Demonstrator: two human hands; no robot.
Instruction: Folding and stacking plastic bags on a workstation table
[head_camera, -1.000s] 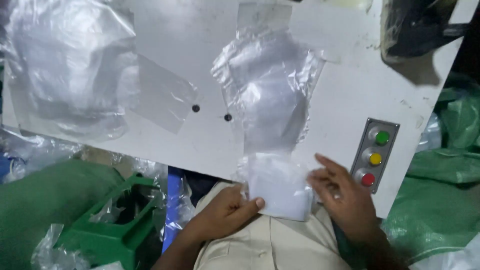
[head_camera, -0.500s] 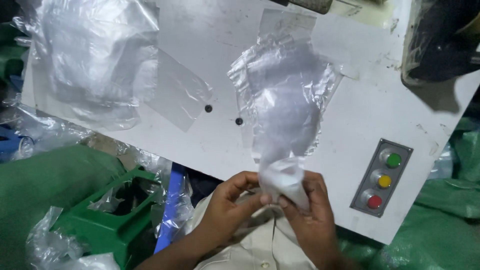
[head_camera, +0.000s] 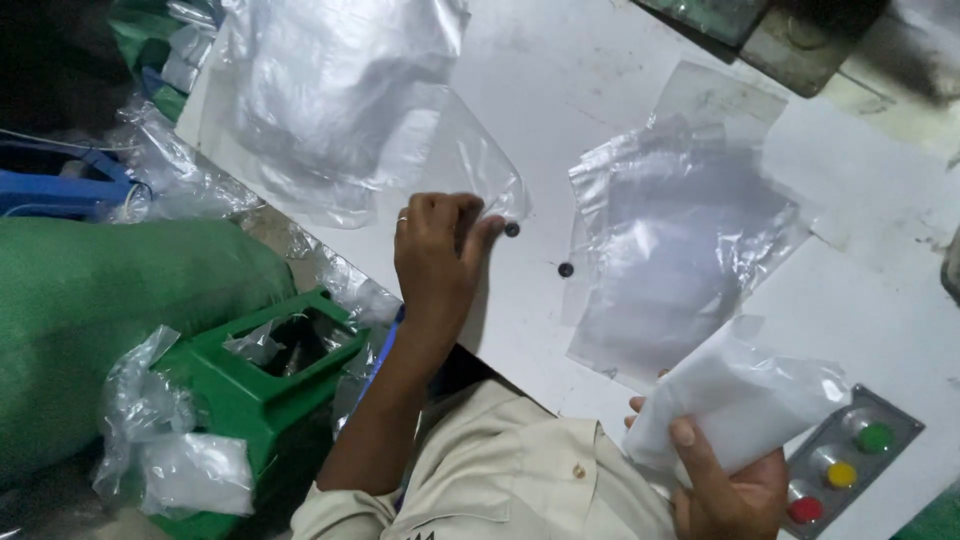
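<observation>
My left hand (head_camera: 438, 240) is pinching the corner of the top bag (head_camera: 440, 160) on the table (head_camera: 600, 90), so I'd peel just one layer, while my right hand (head_camera: 725, 485) grips the white packet (head_camera: 735, 400).

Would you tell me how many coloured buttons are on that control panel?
3, in a row on the grey panel beside the right hand: green button farthest, yellow button in the middle, red button nearest.

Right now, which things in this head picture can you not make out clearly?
- White packet contents: head view, its own wrapping hides them.
- Right hand: palm cut by the bottom edge.
- Green crate interior: dark, plastic scraps cover it.
- Left hand fingertips: curled on the clear bag, grip unclear.
</observation>
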